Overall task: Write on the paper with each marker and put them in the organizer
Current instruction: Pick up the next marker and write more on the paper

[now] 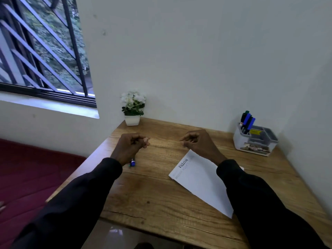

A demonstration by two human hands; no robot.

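Note:
A white paper (199, 178) with printed text lies on the wooden desk (158, 198), partly under my right forearm. The grey organizer (255, 141) stands at the back right with several markers (247, 121) upright in it. My left hand (129, 146) hovers over the desk's left part, fingers curled inward. Just below its wrist shows the blue end of a marker (132, 163); the hand hides the rest, so I cannot tell whether it holds the marker. My right hand (197, 142) hovers beyond the paper's far corner, fingers loosely curled and holding nothing.
A small white pot of white flowers (133, 108) sits at the desk's back left corner against the wall. A barred window (41, 51) is to the left. Walls close the desk at the back and the right. A red surface (27, 177) lies left of the desk.

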